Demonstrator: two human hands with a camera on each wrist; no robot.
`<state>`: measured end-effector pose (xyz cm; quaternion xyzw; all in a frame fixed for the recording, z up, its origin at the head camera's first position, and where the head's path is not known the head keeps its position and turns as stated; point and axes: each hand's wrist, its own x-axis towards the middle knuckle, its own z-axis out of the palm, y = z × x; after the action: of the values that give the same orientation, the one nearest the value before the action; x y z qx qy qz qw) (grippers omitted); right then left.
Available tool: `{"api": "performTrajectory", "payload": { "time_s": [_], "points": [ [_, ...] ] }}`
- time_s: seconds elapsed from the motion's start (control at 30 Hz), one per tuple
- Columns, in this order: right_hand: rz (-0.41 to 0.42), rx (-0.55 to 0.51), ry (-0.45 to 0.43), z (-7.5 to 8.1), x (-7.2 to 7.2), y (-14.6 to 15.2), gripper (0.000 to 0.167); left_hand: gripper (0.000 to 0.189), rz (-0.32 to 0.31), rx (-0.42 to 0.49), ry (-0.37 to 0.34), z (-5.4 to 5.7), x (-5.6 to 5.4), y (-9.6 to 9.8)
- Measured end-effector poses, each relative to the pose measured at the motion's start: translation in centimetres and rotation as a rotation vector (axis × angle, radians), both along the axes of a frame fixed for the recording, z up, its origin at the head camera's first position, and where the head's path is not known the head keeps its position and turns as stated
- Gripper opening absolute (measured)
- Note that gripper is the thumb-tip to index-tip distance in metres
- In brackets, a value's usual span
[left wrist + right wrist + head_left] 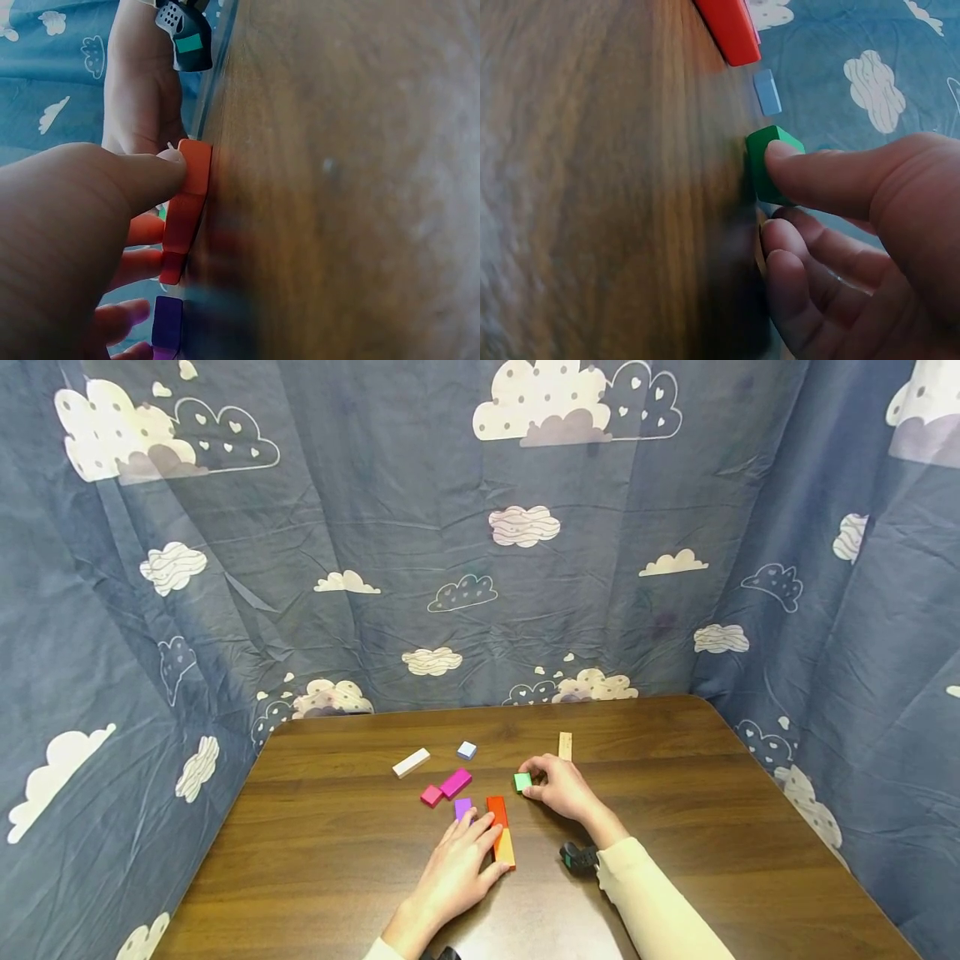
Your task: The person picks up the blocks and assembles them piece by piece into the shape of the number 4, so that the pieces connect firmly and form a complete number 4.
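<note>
From the head view we see a person's left hand (459, 870) with thumb and fingers spread, lying against the left side of an orange rectangular block (503, 850) and a red rectangular block (497, 811), which sit end to end on the brown wooden table (697, 843). A purple block (462, 808) lies partly hidden by the same hand's fingertips. To the right, the right hand (562, 789) pinches a small green block (522, 782) between thumb and index finger, and a pale wooden strip (566, 745) lies just beyond that hand. Farther left we find a magenta block (456, 783) touching or just beside a pinkish-red square block (432, 796), then a white bar (411, 762) and a light blue block (467, 750). A blue cloud-print curtain (450, 552) stands behind the table.

From the left wrist we see the thumb on the orange block and two fingers at the red one; the other fingers are near the purple block, though we cannot tell whether they touch it.

From the right wrist we see the thumb pressed to the green block, which is close to the tabletop, and the lower fingers loosely bent beneath it.
</note>
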<state>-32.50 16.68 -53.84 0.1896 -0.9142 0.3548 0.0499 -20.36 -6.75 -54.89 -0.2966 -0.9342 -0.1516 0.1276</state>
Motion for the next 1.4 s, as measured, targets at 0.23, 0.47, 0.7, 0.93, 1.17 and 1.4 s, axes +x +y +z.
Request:
{"api": "performTrajectory", "payload": {
  "time_s": [0.23,0.47,0.7,0.93,1.17,1.4],
  "points": [
    [0.017,0.060,0.055,0.1,0.2,0.2,0.028,0.056,-0.002,0.043,-0.005,-0.2,0.1,0.1],
    [0.021,0.059,0.051,0.2,0.2,0.0,0.027,0.054,0.002,0.049,-0.027,0.1,0.1,-0.1],
    [0.002,0.069,0.061,0.1,0.2,0.1,0.026,0.055,0.007,0.040,-0.045,0.0,0.2,-0.1],
    [-0.006,0.052,0.072,0.7,0.3,0.0,0.026,0.054,0.009,0.053,-0.028,0.1,0.3,-0.2],
    [-0.020,0.015,0.057,0.9,0.5,-0.5,0.026,0.054,0.012,0.051,-0.030,-0.1,0.3,-0.3],
    [-0.034,-0.012,0.056,0.9,0.7,-1.1,0.025,0.054,0.011,0.050,-0.022,-0.3,0.1,-0.3]
  ]
}}
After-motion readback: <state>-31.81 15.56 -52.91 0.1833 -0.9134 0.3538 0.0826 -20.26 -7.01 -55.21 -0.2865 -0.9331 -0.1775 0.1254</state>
